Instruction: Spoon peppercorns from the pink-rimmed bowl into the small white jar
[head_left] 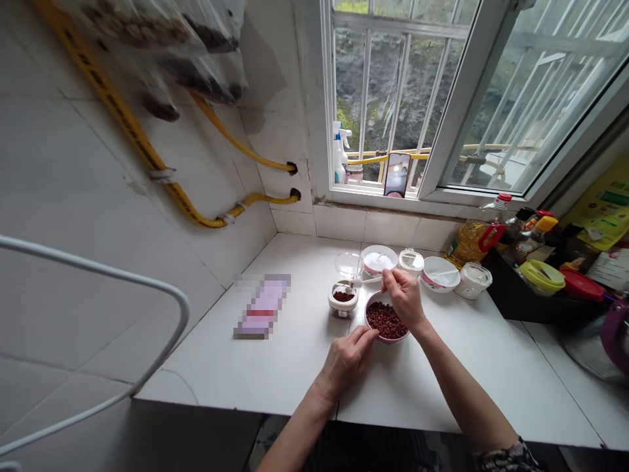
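A bowl of dark red peppercorn-like pieces (386, 320) stands on the white tiled counter. My left hand (350, 357) is closed on the bowl's near left rim. Above the bowl, my right hand (403, 295) pinches the handle of a small white spoon (369, 282). The spoon's head reaches left, over the back edge of a small open jar (343, 300) holding the same dark red pieces. The jar's clear lid (348, 264) is raised behind it.
Behind stand a bowl of white grains (379, 261), a white-lidded jar (411, 261), another bowl (440, 275) with a spoon, and a second lidded jar (473, 280). Oil (466, 242) and sauce bottles crowd the right. A phone (396, 175) leans at the window.
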`<state>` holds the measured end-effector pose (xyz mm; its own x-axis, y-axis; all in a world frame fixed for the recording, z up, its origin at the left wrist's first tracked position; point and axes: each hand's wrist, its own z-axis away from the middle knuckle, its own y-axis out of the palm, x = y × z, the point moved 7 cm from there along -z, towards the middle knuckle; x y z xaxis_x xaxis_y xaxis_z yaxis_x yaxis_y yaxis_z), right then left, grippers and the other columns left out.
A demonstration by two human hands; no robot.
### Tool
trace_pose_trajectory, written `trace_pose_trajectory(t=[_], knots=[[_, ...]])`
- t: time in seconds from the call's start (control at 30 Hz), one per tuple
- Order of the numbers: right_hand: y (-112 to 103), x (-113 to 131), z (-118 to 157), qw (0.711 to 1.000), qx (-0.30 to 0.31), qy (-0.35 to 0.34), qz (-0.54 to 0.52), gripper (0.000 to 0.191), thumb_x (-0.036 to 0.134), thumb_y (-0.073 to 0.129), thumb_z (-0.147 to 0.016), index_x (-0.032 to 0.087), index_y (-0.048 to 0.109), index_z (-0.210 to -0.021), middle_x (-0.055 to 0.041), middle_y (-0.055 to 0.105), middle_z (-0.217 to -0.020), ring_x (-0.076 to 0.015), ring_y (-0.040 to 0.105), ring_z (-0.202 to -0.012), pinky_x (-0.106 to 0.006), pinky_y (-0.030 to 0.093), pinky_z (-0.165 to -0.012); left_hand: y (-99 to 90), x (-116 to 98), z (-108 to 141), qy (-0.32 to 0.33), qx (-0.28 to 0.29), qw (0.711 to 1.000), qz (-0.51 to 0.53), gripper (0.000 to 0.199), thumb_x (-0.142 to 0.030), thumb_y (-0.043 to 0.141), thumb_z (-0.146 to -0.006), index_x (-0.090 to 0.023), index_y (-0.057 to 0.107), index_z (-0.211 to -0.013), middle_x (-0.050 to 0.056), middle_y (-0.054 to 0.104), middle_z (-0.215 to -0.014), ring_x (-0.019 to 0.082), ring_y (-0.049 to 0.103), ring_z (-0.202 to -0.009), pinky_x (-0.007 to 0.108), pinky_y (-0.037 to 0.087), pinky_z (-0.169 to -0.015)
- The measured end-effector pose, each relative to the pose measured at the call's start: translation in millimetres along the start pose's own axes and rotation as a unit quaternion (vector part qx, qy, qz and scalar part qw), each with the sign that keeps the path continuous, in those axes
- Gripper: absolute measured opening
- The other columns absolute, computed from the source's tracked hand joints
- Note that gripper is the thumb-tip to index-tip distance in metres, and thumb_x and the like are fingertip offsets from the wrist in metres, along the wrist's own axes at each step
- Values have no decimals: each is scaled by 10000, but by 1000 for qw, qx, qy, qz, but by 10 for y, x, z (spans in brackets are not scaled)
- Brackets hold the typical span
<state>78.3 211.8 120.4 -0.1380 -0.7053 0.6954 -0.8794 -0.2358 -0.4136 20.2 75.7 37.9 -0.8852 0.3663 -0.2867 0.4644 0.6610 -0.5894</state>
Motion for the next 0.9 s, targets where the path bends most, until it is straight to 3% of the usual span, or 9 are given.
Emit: trace_pose_trajectory(t=[0.07, 0.13, 0.2, 0.27, 0.4, 0.5, 0.67, 0.8, 0.9], knots=[[114, 229, -8, 992, -3, -99, 76, 421, 326, 426, -979, 218, 449, -573, 18, 502, -534, -139, 468, -549, -341, 434, -816, -4, -5, -4, -2, -2, 1000, -1, 239, -89, 407, -962, -177, 576, -1106, 49, 689, -881, 136, 688, -724, 193, 529, -588], [274, 389, 34, 971, 33, -193, 136, 378, 273, 445, -967, 219, 437, -593, 27, 495, -532, -137, 456, -553, -367, 406, -914, 0, -7, -4, -3, -2, 1000, 1, 230, -96, 404, -964, -176, 578, -1091, 46, 683, -865, 136, 683, -713, 194, 527, -581], [361, 434, 76, 954, 68, -240, 164, 360, 253, 455, -959, 221, 432, -601, 27, 500, -533, -140, 463, -564, -371, 389, -954, 7, -3, 0, -5, -1, 1000, 2, 227, -99, 404, -965, -172, 578, -1091, 47, 680, -863, 141, 684, -718, 199, 531, -586], [292, 363, 64, 959, 63, -219, 167, 369, 265, 436, -969, 223, 433, -602, 27, 503, -536, -138, 466, -559, -364, 390, -952, 15, 6, 7, -7, 3, 1000, -2, 226, -102, 412, -963, -170, 582, -1096, 49, 681, -868, 138, 685, -713, 196, 534, -593], [-77, 35, 21, 981, 27, -107, 158, 404, 325, 402, -972, 234, 431, -580, 17, 508, -525, -143, 463, -540, -356, 411, -908, 19, 19, 22, -8, 6, 1000, -4, 261, -94, 413, -954, -175, 579, -1137, 65, 694, -926, 148, 701, -773, 201, 552, -629], [-248, -188, 83, 979, 44, -78, 182, 418, 330, 433, -940, 233, 413, -534, 16, 488, -483, -142, 408, -513, -358, 409, -871, 19, 20, 26, -4, 5, 1000, 3, 265, -95, 418, -956, -173, 576, -1153, 67, 700, -936, 151, 705, -793, 201, 559, -637], [-175, -364, 223, 963, 73, -81, 248, 389, 294, 461, -931, 218, 448, -550, 7, 508, -507, -140, 431, -535, -365, 351, -911, 31, 30, 27, -9, 10, 1000, 5, 252, -112, 430, -966, -172, 585, -1154, 72, 701, -943, 148, 706, -809, 199, 565, -661], [-31, -335, 261, 969, 103, -92, 203, 398, 300, 452, -943, 214, 449, -555, 17, 503, -514, -139, 461, -547, -354, 347, -914, 31, 34, 30, -14, 10, 1000, 5, 255, -106, 425, -967, -172, 593, -1147, 68, 698, -935, 143, 704, -814, 190, 562, -655], [-53, -339, 271, 979, 114, -80, 151, 421, 332, 453, -946, 215, 436, -543, 40, 469, -486, -125, 416, -511, -350, 362, -910, 33, 32, 32, -12, 9, 1000, 3, 245, -105, 433, -968, -167, 596, -1141, 67, 699, -940, 140, 703, -810, 190, 562, -656]])
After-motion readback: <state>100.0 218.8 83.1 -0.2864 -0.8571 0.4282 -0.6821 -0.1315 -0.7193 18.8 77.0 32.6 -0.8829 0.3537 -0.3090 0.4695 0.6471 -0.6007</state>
